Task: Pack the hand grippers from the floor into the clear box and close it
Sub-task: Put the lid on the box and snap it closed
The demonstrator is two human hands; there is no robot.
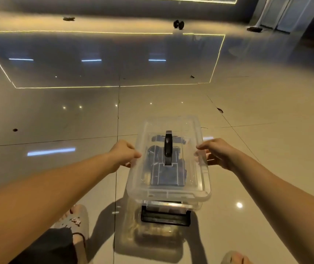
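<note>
I hold a clear plastic lid (194,189) with a black handle (168,147) over the clear box (171,205) on the tiled floor. My left hand (122,154) grips the lid's left edge and my right hand (216,154) grips its right edge. The lid sits on or just above the box; I cannot tell if it is seated. Dark things, likely hand grippers (164,174), show through the lid inside the box. A black latch (165,216) is on the box's near end.
Glossy tiles reflect ceiling lights. A black dumbbell-like thing (178,24) lies far back, with dark objects at the far left (69,19) and far right (254,29). Small dark bits dot the floor. My slippered feet (76,221) are near the box.
</note>
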